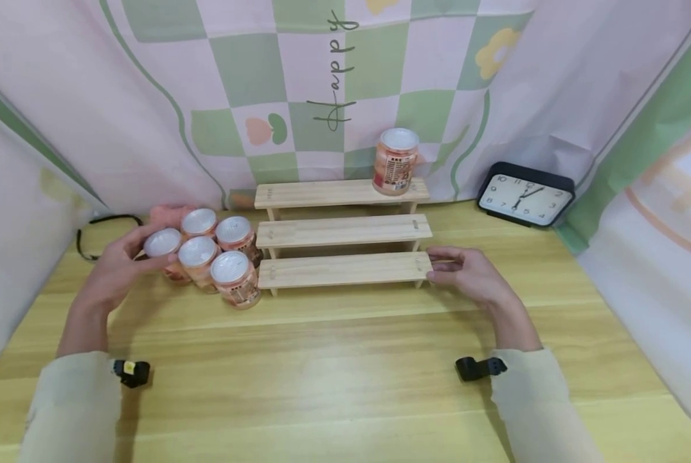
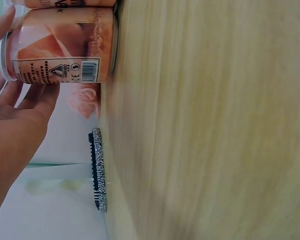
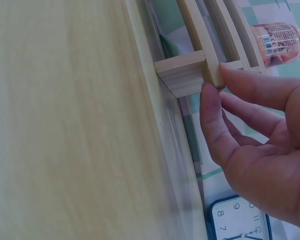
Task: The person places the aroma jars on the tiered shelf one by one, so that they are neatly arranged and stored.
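My left hand [image 1: 112,270] grips the leftmost can [image 1: 162,243], fingers and thumb around its upper part. That can [image 2: 65,47] has a silver rim and a peach-coloured label with a barcode in the left wrist view, its base at the tabletop. Several like cans [image 1: 238,283] stand close together beside it, left of a three-step wooden rack [image 1: 345,270]. Another can [image 1: 396,164] stands on the right of the top step. My right hand [image 1: 475,276] pinches the right end of the lowest step, thumb and index finger [image 3: 212,117] at its edge in the right wrist view.
A black-framed clock [image 1: 526,194] stands at the back right. Behind the cans lies a soft pink thing [image 1: 171,214], with a black toothed band [image 2: 97,170] with glittery trim to its left. A checked curtain [image 1: 316,71] hangs behind the wooden tabletop [image 1: 333,379].
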Tool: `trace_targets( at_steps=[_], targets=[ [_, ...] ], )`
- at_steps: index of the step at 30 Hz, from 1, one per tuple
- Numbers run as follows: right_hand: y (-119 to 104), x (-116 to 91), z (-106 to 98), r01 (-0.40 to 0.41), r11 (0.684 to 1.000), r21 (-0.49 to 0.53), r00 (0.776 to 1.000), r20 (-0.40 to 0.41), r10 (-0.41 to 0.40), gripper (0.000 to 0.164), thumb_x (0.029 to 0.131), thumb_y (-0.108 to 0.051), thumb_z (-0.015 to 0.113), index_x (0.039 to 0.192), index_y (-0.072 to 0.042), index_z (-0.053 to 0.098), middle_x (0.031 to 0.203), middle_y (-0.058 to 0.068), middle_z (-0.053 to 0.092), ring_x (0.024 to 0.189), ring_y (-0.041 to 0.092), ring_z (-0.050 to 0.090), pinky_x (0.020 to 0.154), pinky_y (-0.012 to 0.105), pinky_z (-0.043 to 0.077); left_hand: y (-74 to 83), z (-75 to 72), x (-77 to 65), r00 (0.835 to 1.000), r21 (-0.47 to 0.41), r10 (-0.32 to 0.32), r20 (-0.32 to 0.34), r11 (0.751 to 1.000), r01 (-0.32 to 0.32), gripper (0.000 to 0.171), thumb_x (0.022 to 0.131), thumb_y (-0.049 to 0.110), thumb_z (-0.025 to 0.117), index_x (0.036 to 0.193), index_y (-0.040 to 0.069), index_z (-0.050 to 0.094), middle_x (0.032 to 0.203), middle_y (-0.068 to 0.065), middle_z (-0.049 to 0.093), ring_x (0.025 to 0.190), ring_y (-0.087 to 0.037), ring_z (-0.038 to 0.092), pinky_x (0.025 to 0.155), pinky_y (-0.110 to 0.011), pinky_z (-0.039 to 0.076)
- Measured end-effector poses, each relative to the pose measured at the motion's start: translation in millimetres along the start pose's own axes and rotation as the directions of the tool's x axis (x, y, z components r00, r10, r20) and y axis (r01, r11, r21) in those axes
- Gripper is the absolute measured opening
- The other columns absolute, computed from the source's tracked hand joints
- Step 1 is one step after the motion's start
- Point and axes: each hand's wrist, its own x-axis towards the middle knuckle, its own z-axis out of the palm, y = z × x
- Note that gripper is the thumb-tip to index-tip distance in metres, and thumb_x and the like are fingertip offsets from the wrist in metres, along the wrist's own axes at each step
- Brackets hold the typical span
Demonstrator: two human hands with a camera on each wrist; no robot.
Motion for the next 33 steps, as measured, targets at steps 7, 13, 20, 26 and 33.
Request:
trace_targets(
  at_steps=[7,13,20,26,33],
  targets=[
    [0,0,0,0.008,1.000,-0.004,1.000,-0.008,-0.008,0.059,0.094,-0.004,0.069,0.148,0.005,0.045,0.142,0.027,0.052,0.129,0.039,0.051,0.090,0.021,0.052,-0.5,-0.3,-1.1,0.998,-0.029,-0.028,-0.052,0.999,0.026,0.067,0.092,0.016,0.078,0.153,0.015,0.048,0.140,0.006,0.050,0.121,-0.011,0.045,0.085,-0.010,0.044],
    [0,0,1,0.003,1.000,0.007,1.000,-0.006,-0.003,0.059,0.094,-0.003,0.069,0.148,0.005,0.046,0.142,0.027,0.052,0.128,0.038,0.051,0.088,0.021,0.053,0.7,0.6,-2.5,0.995,-0.094,-0.037,-0.091,0.995,0.028,0.070,0.089,0.012,0.081,0.151,0.007,0.049,0.129,0.009,0.055,0.110,-0.005,0.051,0.080,-0.009,0.048],
    [0,-1,1,0.005,1.000,0.010,1.000,-0.006,-0.005,0.059,0.094,-0.003,0.069,0.147,0.006,0.046,0.142,0.027,0.051,0.128,0.038,0.051,0.088,0.022,0.053,3.4,-1.2,-2.6,0.990,-0.139,-0.017,-0.138,0.990,-0.003,0.066,0.086,0.008,0.082,0.147,0.010,0.055,0.120,0.015,0.060,0.104,-0.002,0.055,0.077,-0.010,0.050],
    [0,-1,1,0.004,1.000,0.002,1.000,-0.005,-0.004,0.059,0.094,-0.004,0.069,0.147,0.006,0.046,0.142,0.027,0.052,0.128,0.038,0.051,0.089,0.022,0.053,12.4,-0.4,-3.7,0.979,-0.253,0.055,-0.197,0.962,-0.105,0.058,0.085,-0.002,0.080,0.139,0.009,0.063,0.117,0.016,0.066,0.102,-0.004,0.056,0.077,-0.009,0.049],
    [0,0,0,0.007,1.000,0.000,1.000,-0.007,-0.007,0.059,0.095,-0.003,0.069,0.148,0.006,0.045,0.142,0.027,0.051,0.129,0.039,0.051,0.088,0.022,0.053,24.0,4.3,-2.9,0.936,-0.310,0.156,-0.317,0.915,-0.257,0.051,0.082,-0.010,0.079,0.130,0.000,0.067,0.113,0.008,0.070,0.102,-0.007,0.060,0.077,-0.010,0.050]
  ],
)
